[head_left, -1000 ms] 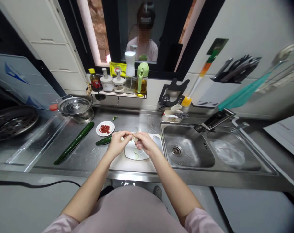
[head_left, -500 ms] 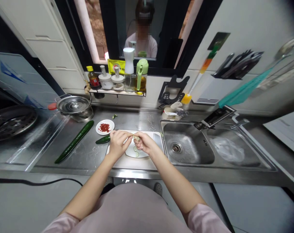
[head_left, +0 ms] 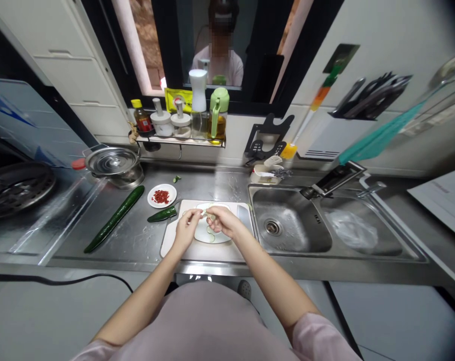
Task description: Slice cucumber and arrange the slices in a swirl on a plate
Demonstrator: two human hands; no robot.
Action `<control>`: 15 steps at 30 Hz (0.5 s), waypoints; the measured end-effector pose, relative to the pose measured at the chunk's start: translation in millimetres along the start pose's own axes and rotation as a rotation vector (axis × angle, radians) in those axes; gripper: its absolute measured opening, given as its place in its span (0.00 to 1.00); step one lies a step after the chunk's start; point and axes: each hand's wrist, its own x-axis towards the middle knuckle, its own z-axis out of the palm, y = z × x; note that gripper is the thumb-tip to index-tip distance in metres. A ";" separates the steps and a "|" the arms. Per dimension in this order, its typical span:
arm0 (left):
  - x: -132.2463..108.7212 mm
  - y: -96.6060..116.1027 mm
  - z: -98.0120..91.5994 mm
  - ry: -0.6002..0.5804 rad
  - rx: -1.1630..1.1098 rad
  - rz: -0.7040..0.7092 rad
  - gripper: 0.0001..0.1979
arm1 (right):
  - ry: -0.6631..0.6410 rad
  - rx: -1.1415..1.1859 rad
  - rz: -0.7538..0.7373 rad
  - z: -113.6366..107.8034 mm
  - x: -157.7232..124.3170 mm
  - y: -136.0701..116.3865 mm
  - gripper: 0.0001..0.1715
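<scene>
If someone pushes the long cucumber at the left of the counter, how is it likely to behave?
The long cucumber would probably roll sideways, since it looks rounded and lies on the flat counter. It should stay stiff, judging by its thick, straight body. Its shiny skin may feel slippery.

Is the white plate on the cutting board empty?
No, it is not empty: pale green slices lie on the plate, though part of it is hidden.

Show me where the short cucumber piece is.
In the head view, the short cucumber piece lies on the counter left of the left hand, on the near side of the small plate, beside the cutting board.
</scene>
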 end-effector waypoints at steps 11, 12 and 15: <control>6.5 -9.7 -4.3 -0.270 -0.472 -0.429 0.27 | -0.076 -0.257 0.074 -16.0 8.1 0.9 0.07; 7.4 -10.4 -4.9 -0.253 -0.454 -0.412 0.27 | -0.071 -0.274 0.072 -18.7 9.3 2.1 0.06; 9.1 -13.5 -4.9 -0.199 -0.386 -0.351 0.27 | -0.064 -0.312 0.051 -27.2 13.2 6.8 0.07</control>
